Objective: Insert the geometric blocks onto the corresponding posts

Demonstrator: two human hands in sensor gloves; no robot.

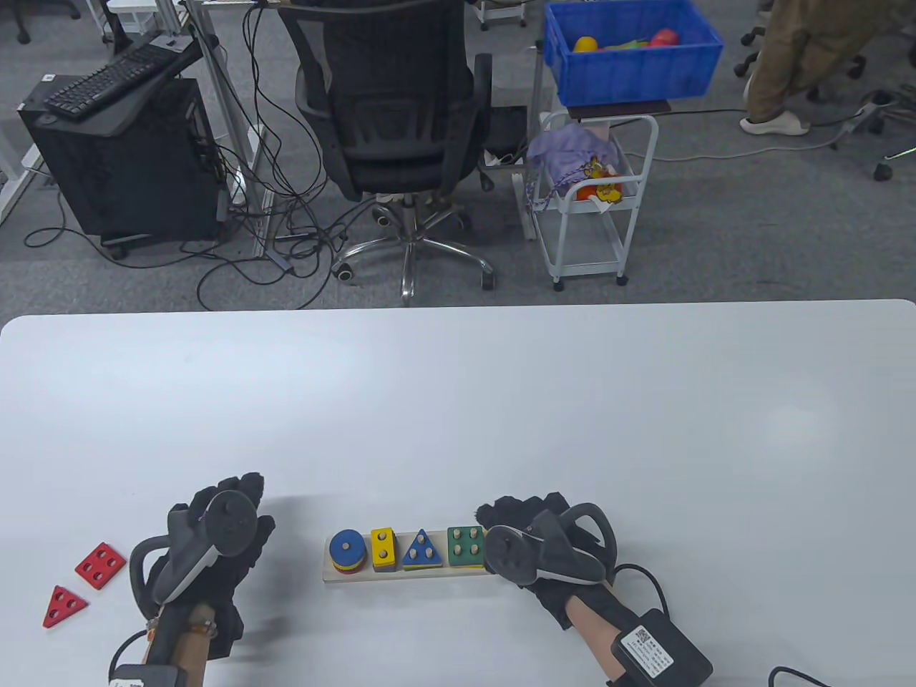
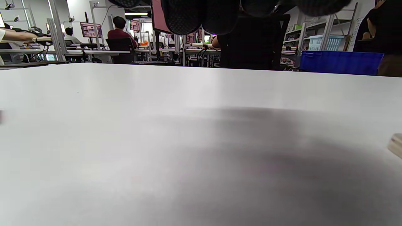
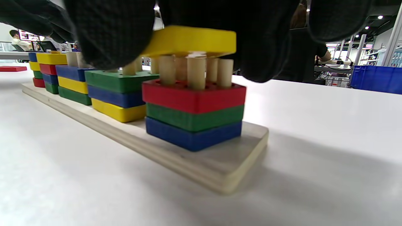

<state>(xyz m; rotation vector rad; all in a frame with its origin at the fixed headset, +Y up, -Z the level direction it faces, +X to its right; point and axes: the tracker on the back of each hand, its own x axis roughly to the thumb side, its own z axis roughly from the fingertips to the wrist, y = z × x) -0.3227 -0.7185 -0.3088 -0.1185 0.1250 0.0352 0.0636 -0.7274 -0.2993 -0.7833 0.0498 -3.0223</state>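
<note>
A wooden post board [image 1: 415,575] lies near the table's front edge with stacks topped by a blue circle [image 1: 346,549], a yellow rectangle [image 1: 383,547], a blue triangle [image 1: 422,549] and a green square [image 1: 465,545]. My right hand [image 1: 501,519] covers the board's right end. In the right wrist view its fingers [image 3: 113,31] pinch a yellow block [image 3: 191,40] on the tips of several posts, above a red, green and blue stack [image 3: 194,113]. My left hand [image 1: 236,501] hovers left of the board, holding nothing. A red square block [image 1: 100,565] and a red triangle [image 1: 64,607] lie loose further left.
The white table [image 1: 458,415] stretches wide beyond the board. Behind its far edge stand an office chair [image 1: 401,107], a white cart [image 1: 594,207] and a blue bin [image 1: 630,50]. A cable and sensor box [image 1: 655,647] trail from my right wrist.
</note>
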